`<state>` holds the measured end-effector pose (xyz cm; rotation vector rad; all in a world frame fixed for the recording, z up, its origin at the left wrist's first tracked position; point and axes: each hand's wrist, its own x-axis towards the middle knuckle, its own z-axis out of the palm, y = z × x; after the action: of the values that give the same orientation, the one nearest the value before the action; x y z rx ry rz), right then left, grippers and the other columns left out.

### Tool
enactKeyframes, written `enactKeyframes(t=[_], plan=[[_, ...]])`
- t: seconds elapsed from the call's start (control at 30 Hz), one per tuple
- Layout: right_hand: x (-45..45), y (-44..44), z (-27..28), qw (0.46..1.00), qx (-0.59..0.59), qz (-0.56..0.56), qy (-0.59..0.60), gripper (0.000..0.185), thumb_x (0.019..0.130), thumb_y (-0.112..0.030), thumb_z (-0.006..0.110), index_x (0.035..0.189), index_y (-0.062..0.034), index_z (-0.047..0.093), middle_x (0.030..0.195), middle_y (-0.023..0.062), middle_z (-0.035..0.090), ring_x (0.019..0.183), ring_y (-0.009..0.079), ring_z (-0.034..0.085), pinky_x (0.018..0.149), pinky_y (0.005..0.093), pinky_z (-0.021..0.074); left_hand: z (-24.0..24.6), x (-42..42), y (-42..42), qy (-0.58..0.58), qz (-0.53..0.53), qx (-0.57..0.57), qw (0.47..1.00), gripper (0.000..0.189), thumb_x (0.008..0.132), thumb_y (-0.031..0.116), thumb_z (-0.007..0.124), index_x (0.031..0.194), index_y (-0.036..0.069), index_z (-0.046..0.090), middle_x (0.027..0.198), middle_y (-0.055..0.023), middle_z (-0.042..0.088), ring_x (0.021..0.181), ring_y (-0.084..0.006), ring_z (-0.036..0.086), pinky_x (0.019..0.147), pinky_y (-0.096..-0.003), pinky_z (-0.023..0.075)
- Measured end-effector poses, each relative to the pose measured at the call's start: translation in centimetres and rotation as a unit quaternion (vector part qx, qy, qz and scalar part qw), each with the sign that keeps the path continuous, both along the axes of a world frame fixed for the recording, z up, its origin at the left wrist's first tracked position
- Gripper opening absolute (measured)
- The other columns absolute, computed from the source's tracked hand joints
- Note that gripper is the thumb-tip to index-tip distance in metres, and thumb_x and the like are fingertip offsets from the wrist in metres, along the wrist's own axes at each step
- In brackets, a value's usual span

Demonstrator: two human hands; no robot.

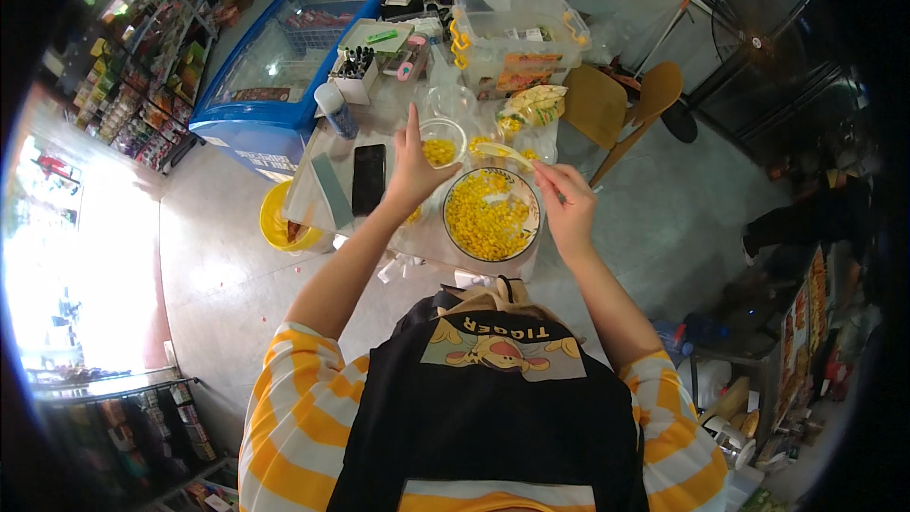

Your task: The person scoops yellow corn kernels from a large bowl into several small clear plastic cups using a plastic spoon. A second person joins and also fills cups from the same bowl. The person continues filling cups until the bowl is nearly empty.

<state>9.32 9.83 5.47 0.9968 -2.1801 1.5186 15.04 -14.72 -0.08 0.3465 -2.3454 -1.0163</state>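
Note:
My right hand (570,208) grips the handle end of a pale plastic spoon (501,151), held above the far right rim of a patterned bowl (534,227). Loose yellow corn kernels (487,224) spread over much of the bowl. Around the left and near sides of a small clear plastic tub (463,136), my left hand (414,171) spreads its thumb and index finger; whether it grips the tub is unclear. Corn (439,151) lies in that tub. More corn (532,155) shows behind the spoon, and some sits partly hidden behind my left wrist.
On the table are a black phone (369,179), a spray can (336,111), a box of pens (355,75), a plastic bag of corn (533,108) and a clear storage bin (522,25). A yellow bucket (274,217), a glass-topped freezer (263,60) and a wooden chair (596,107) flank it.

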Motion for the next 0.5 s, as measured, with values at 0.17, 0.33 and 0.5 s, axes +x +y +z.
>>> enactKeyframes(t=[0.17,0.33,0.5], plan=[[-1.2,1.7,-4.8,0.955,-0.046,-0.005,-0.294,0.019,0.088,-0.004,0.063,0.105,0.003,0.068,0.084,0.0052,0.066,0.072,0.0091,0.059,0.066,0.0223,0.0474,-3.9,-3.4,-5.8,-0.225,0.062,-0.041,0.972,0.125,0.054,0.031,0.086,0.147,0.001,0.008,0.127,-0.0268,0.031,0.117,-0.0409,0.041,0.1,-0.0424,0.0387],[-0.6,4.0,-10.3,0.912,-0.039,-0.016,-0.408,0.02,0.087,-0.008,0.064,0.102,0.0052,0.068,0.079,0.0053,0.067,0.068,0.0083,0.06,0.063,0.0207,0.0466,-7.8,-4.7,-7.4,-0.263,0.074,-0.022,0.962,0.124,0.054,0.037,0.086,0.144,-0.002,0.011,0.13,-0.0272,0.029,0.121,-0.0416,0.039,0.101,-0.043,0.0382],[-0.2,5.1,-12.7,0.911,-0.044,0.002,-0.411,0.021,0.087,-0.009,0.063,0.102,0.0048,0.068,0.078,0.0051,0.068,0.067,0.0085,0.062,0.062,0.0203,0.0466,-7.6,-4.4,-6.6,-0.281,0.063,-0.016,0.958,0.127,0.053,0.043,0.086,0.145,-0.002,0.01,0.133,-0.0271,0.029,0.124,-0.0423,0.037,0.102,-0.044,0.0378]])
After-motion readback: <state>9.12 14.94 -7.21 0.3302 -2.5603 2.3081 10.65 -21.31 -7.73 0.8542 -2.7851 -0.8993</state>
